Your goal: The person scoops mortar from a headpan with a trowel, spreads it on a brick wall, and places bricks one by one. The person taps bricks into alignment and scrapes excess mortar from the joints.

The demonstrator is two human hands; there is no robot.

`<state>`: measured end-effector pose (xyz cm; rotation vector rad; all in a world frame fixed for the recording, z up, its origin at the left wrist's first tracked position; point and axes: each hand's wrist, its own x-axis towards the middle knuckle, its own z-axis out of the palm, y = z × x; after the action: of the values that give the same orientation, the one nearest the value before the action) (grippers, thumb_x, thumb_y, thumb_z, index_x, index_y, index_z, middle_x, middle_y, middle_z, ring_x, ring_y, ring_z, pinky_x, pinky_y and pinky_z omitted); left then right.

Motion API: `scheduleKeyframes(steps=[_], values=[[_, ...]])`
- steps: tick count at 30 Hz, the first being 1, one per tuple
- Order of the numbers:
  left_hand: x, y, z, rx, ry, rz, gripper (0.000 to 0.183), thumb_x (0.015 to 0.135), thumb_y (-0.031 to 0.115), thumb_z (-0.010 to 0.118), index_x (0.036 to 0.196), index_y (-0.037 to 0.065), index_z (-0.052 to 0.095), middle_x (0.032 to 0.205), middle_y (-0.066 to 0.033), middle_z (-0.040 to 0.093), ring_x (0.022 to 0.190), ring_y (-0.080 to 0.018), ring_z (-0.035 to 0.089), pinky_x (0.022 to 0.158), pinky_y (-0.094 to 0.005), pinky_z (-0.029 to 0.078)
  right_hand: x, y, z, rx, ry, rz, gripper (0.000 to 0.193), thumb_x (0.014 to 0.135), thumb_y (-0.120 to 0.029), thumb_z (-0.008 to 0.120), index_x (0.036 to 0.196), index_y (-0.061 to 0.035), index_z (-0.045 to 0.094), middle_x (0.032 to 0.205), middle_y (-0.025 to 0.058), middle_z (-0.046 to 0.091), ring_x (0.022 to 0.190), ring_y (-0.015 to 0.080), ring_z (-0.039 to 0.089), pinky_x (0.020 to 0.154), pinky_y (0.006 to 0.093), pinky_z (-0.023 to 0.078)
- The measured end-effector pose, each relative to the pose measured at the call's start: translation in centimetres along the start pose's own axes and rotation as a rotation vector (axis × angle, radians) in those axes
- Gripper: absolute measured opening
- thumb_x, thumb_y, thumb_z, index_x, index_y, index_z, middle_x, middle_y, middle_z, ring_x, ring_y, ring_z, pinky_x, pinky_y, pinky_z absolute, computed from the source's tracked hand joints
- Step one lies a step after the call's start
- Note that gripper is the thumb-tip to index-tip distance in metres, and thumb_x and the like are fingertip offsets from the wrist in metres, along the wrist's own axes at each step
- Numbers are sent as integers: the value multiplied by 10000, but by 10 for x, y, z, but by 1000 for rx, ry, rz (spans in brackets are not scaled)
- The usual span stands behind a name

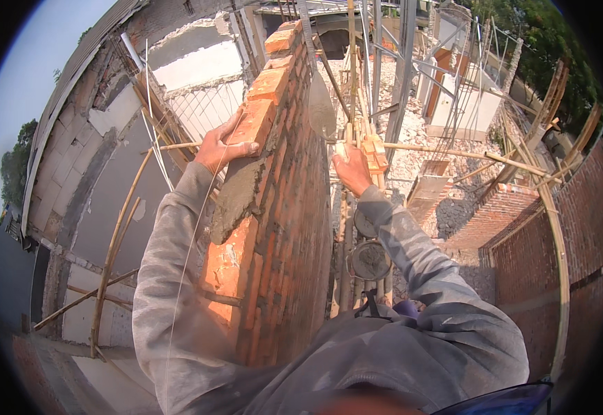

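Note:
A brick wall [284, 228] runs away from me through the middle of the view. My left hand [224, 146] grips an orange brick [253, 123] on top of it, thumb on the near end and fingers at the left side. Right in front of that brick, a bed of wet grey mortar [238, 197] covers the wall top, and some clings to the right face. To the wall's right, my right hand [352, 169] is closed on a trowel's handle; the mortar-coated trowel blade [323, 111] points away from me.
A thin string [192, 242] runs along the wall's left side. Mortar buckets [370, 260] stand on bamboo scaffolding below right, near stacked bricks [374, 153]. Bamboo poles [467, 153] cross on the right. Rubble [412, 83] lies beyond.

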<state>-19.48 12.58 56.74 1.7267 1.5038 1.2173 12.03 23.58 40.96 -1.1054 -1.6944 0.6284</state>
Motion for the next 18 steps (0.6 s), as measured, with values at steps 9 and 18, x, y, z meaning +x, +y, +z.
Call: scheduleKeyframes(steps=[9, 18], values=[[8, -10, -6, 161, 32, 36, 1071, 706, 401, 972, 1544, -125, 562, 1452, -263, 684, 1322, -255, 677, 1129, -332, 502, -68, -45, 67, -120, 23, -79, 499, 908, -115, 736, 1354, 84, 636, 1187, 295, 699, 1110, 496, 682, 963, 542, 548], [5, -1, -3, 193, 9, -50, 1054, 715, 381, 934, 1562, -110, 542, 1410, -255, 695, 1226, -250, 704, 1072, -331, 521, -175, -118, 12, 113, -132, -152, 294, 982, -96, 732, 1183, 98, 640, 1019, 246, 692, 888, 383, 693, 790, 467, 549]])
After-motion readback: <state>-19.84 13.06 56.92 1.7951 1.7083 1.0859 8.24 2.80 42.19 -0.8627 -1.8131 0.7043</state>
